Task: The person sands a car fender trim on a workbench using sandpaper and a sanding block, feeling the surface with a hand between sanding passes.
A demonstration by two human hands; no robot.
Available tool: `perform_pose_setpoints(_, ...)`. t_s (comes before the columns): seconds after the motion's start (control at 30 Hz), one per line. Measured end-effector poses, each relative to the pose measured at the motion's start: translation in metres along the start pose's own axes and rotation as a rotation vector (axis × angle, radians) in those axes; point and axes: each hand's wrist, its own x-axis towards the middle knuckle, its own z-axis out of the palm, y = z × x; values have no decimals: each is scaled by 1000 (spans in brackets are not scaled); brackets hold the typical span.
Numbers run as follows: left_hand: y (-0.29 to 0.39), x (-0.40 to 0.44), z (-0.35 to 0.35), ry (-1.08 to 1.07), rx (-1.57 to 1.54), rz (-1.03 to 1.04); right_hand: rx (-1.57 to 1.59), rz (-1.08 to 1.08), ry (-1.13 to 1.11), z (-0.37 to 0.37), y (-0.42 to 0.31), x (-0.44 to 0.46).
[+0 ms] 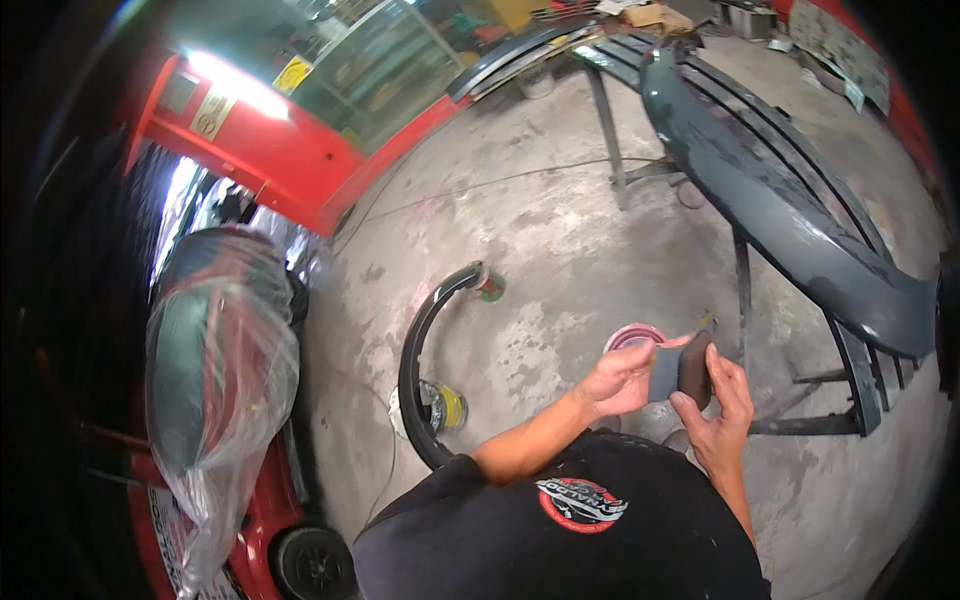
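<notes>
My left hand (622,380) is closed on the edge of a grey piece of sandpaper (664,374), thumb and fingers pinching it. My right hand (722,408) grips a dark brown piece (695,372) right against the grey one; whether this is the same sheet folded over or a separate pad, I cannot tell. Both hands hold these in front of my black shirt. Below them on the floor stands a round pink-rimmed container (637,336), partly hidden by my left hand and the sandpaper.
A dark grey car bumper (760,190) rests on a black metal stand (742,280) at right. To the left, a black curved trim piece (412,350) leans on a paint can (452,408) and a small green can (491,288). A red car (262,530) with plastic sheeting (215,340) stands far left.
</notes>
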Motion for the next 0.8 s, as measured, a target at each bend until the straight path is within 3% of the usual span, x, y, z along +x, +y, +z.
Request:
perform_pose_setpoints(0.03, 0, 0, -13, -68, 368, 39, 49, 105, -41, -2, 4, -4)
perform_pose_setpoints(0.1, -5, 2, -24, 21, 838, 244, 156, 248, -141, 6, 2, -2)
perform_pose_setpoints(0.13, -16, 7, -31, 21, 848, 316, 190, 314, -189, 5, 1, -7)
perform_pose_setpoints(0.2, -15, 5, -8, 170, 768, 220, 210, 482, -365, 0, 32, -16)
perform_pose_setpoints(0.27, -30, 0, -29, 264, 916, 201, 126, 211, -442, 2, 73, -32)
perform_pose_setpoints(0.37, -39, -20, -43, 459, 1073, 122, 299, 254, -439, 22, 83, -36)
perform_pose_setpoints(0.43, -58, -31, -84, 542, 1023, 138, 267, 341, -440, 42, 116, -36)
perform_pose_setpoints(0.5, -85, -47, -124, 649, 867, 103, 591, 855, -826, 46, 145, -51)
perform_pose_setpoints(0.67, -142, -85, -193, 924, 516, 68, 548, 1005, -1073, 90, 202, -74)
perform_pose_setpoints(0.77, -148, -85, -272, 1069, 453, -114, 530, 1136, -1130, 146, 287, -78)
perform_pose_setpoints(0.8, -158, -96, -279, 1071, 439, -127, 363, 973, -1234, 159, 301, -80)
